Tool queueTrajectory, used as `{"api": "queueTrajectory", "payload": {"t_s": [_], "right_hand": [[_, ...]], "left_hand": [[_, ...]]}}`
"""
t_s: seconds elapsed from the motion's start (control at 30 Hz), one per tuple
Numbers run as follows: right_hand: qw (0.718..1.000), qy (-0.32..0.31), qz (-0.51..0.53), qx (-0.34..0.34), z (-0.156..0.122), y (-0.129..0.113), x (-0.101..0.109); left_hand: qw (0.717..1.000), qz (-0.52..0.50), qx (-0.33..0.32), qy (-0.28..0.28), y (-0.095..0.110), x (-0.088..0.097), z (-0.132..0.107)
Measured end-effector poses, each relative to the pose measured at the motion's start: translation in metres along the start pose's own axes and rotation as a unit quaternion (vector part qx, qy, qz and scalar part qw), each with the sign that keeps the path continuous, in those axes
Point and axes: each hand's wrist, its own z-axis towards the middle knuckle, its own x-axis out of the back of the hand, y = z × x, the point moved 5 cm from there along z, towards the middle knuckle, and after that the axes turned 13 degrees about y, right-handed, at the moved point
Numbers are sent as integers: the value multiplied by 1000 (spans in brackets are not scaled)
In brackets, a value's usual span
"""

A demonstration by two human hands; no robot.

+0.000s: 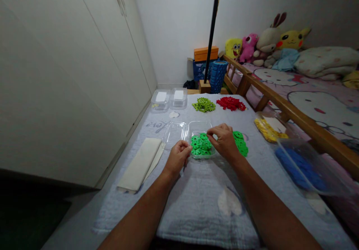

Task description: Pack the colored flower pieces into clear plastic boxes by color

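A clear plastic box (199,126) sits on the grey cloth in front of me, partly filled with bright green flat pieces (199,146). My left hand (177,159) grips the box's near-left corner, fingers curled. My right hand (224,140) hovers over the box's right side with its fingertips pinched together over the green pieces; what they pinch is too small to make out. A loose pile of the same green pieces (241,143) lies just right of the box, partly behind my right hand. The box's clear lid (174,132) lies to the left.
Further back lie a lime-green pile (203,104), a red pile (231,103) and two lidded clear boxes (169,99). A yellow bag (268,130) and a blue-filled bag (301,166) lie right, beside a wooden bed rail (291,111). A folded cream cloth (141,162) lies left. A black pole (211,33) stands behind.
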Motion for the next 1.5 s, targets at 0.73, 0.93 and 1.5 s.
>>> {"api": "queueTrajectory", "payload": {"t_s": [0.73,0.93,1.5], "right_hand": [[971,-15,-211,-111,-29,123,5],[974,-28,-208,-84,-28,113,0],[994,-47,-76,-58,-22,88,6]], "left_hand": [[999,-21,15,-18,-1,-1,1],[1000,-17,5,-16,-1,0,1],[1000,-12,8,-23,-1,0,1]]}}
